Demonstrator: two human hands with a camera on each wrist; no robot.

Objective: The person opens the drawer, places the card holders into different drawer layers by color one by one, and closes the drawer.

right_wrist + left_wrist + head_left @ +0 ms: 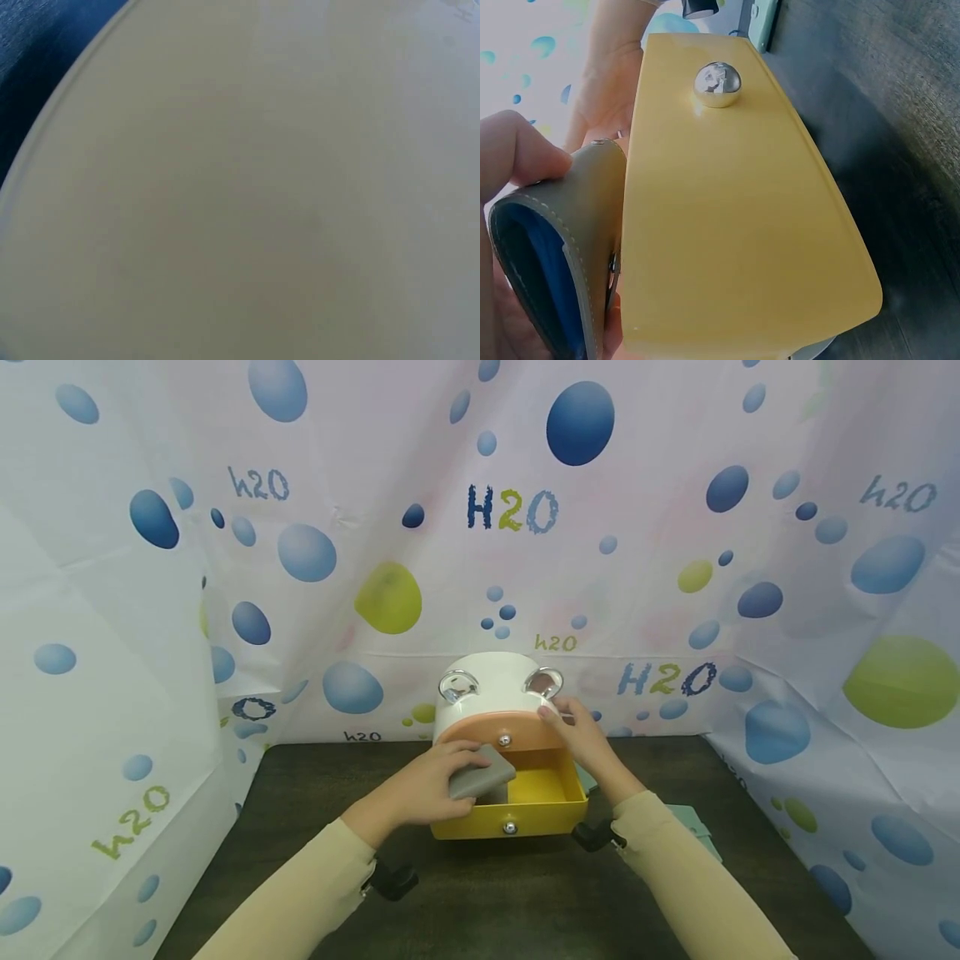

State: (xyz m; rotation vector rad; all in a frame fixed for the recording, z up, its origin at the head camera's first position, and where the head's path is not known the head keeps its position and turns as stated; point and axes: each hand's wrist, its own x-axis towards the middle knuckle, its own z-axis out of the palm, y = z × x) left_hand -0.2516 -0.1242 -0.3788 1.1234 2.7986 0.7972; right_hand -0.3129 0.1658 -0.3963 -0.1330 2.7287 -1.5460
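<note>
My left hand (435, 781) grips a small grey-brown wallet (483, 772) above the left part of a pulled-out yellow drawer (510, 821). In the left wrist view the wallet (596, 202) shows pale stitching, a metal snap and a blue lining, and sits close beside the drawer front. The drawer belongs to a white rounded storage box (495, 685) with two silver ear shapes and an orange upper drawer (480, 727), which is closed. My right hand (581, 731) rests on the box's upper right side, thumb near the orange front. The right wrist view shows only the box's smooth pale surface (240, 180).
A pale green item (692, 825) lies on the dark table (480, 902), partly under the right sleeve. Another green piece (587, 778) shows just right of the drawer. A printed curtain (450, 568) closes off the back and both sides.
</note>
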